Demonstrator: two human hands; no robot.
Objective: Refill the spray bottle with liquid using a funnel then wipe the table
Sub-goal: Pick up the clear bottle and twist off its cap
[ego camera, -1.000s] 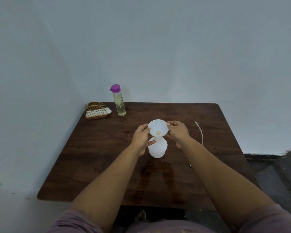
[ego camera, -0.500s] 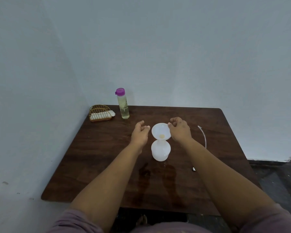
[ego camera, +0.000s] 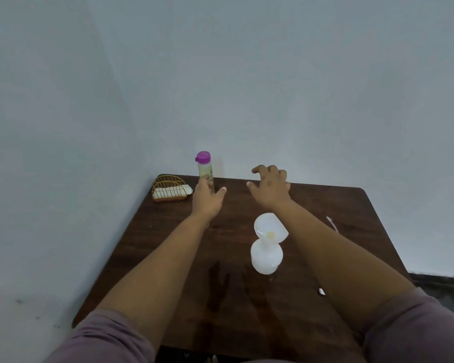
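A white spray bottle body (ego camera: 266, 258) stands uncapped in the middle of the dark wooden table (ego camera: 168, 244), with a white funnel (ego camera: 269, 229) seated in its neck. A clear refill bottle (ego camera: 204, 170) of pale yellow liquid with a purple cap stands at the table's far left. My left hand (ego camera: 207, 197) is stretched out to it, fingers straight, its fingertips at the bottle's lower part. My right hand (ego camera: 270, 186) hovers over the far middle of the table with fingers spread and loosely bent, holding nothing.
A gold wire basket (ego camera: 168, 188) holding a white cloth sits at the far left corner against the wall. The spray head's thin white tube (ego camera: 332, 224) lies on the right side, partly hidden by my right arm. Wet streaks (ego camera: 218, 284) mark the near tabletop.
Both hands have left the funnel and moved away from me. The left hand has reached to the purple-capped bottle. The right hand has lifted past the funnel. My head has tilted up.
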